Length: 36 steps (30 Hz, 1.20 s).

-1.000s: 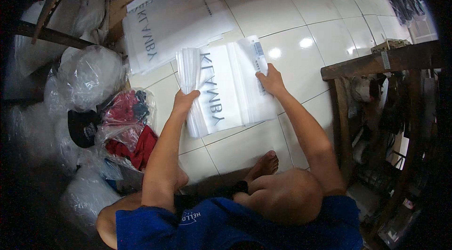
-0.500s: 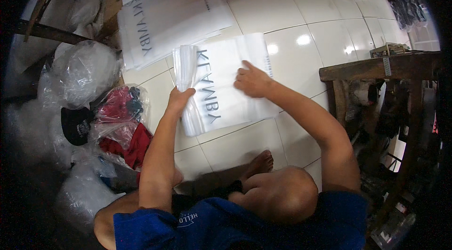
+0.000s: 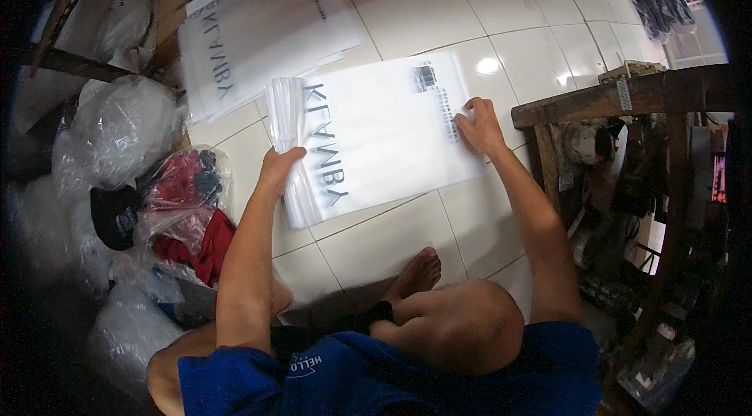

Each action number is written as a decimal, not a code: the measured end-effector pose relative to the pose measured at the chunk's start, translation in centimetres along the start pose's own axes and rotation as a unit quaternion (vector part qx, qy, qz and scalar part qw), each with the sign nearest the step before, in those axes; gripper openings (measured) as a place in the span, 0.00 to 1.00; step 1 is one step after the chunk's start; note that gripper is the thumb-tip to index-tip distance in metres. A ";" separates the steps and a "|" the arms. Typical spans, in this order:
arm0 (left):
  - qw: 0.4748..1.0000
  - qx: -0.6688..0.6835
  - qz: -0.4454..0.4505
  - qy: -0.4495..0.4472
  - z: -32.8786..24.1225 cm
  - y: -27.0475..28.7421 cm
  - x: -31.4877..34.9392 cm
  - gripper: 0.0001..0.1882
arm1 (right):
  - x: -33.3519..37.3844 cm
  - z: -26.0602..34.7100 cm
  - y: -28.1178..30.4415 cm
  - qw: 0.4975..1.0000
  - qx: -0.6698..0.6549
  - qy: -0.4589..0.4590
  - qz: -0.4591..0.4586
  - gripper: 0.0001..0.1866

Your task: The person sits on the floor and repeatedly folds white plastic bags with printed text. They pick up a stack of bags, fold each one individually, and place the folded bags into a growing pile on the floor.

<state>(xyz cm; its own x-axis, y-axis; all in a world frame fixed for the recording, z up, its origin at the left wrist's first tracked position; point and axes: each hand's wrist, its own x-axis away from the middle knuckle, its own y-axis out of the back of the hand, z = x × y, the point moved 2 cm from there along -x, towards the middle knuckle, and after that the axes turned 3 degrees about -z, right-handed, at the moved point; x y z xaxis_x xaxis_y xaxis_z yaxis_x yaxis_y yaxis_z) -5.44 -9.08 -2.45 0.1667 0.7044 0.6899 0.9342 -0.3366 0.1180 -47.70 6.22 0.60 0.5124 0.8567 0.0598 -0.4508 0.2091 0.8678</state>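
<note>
A stack of frosted white plastic bags [image 3: 376,142] with dark printing lies before me on the tiles, its gathered, layered edge on the left. My left hand [image 3: 282,169] grips that edge, thumb on top and fingers beneath, partly hidden. At the opposite edge, beside a small dark printed block, my right hand [image 3: 480,130] holds the plastic between bent fingers and thumb. The top bag is spread out between my hands. Just beyond, to the upper left, lies another pile of similar bags [image 3: 266,40].
To my left are clear plastic bundles [image 3: 129,134], a black cap [image 3: 115,218] and red cloth in plastic [image 3: 200,247]. A dark wooden bench [image 3: 611,99] stands at the right. My bare foot [image 3: 419,271] rests on the tiled floor [image 3: 415,9].
My right hand has moved right, and the top bag that was folded over is now spread wider, showing the printed block. My left hand keeps its grip on the gathered edge.
</note>
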 end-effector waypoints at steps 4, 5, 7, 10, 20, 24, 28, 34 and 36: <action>0.998 -0.038 -0.040 -0.007 0.2 0.2 -0.3 0.42 | -0.2 0.8 -1.5 0.999 0.019 -0.041 0.022 0.18; 0.997 -0.053 -0.063 -0.009 0.5 0.4 -0.5 0.44 | -0.2 1.0 -1.7 0.998 0.025 -0.038 0.038 0.18; 0.985 -0.124 -0.110 -0.038 0.0 -0.4 0.3 0.46 | -0.3 0.6 -2.0 0.998 0.048 -0.025 0.036 0.17; 0.964 -0.199 -0.168 -0.061 -1.0 -1.8 2.0 0.45 | -0.1 0.7 -2.2 0.998 0.066 0.002 0.021 0.16; 0.922 -0.278 -0.243 -0.115 -0.1 -1.6 2.3 0.49 | 0.0 0.4 -2.8 0.987 0.149 0.009 0.063 0.17; 0.882 -0.215 -0.326 -0.263 -4.0 -1.3 3.6 0.41 | -0.5 5.7 0.2 0.970 0.230 0.072 -0.022 0.21; 0.810 -0.001 -0.334 -0.481 -17.7 0.7 8.4 0.22 | -5.2 18.4 5.9 0.974 -0.055 0.217 0.020 0.15; 0.631 0.052 -0.291 -0.717 -38.1 6.0 19.1 0.12 | -4.9 43.6 21.3 0.881 -0.166 0.443 -0.021 0.10; 0.583 0.052 -0.283 -0.760 -44.0 8.4 21.5 0.10 | -5.8 48.7 25.6 0.840 -0.169 0.509 -0.083 0.09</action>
<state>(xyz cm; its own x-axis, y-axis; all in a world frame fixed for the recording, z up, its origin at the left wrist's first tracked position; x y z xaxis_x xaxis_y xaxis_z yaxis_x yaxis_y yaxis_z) -7.91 -24.23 44.76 -0.1641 0.4515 -0.8770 0.9762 0.2023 -0.0785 -26.58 -16.34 46.55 -0.2239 0.7257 -0.6505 -0.7053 0.3400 0.6220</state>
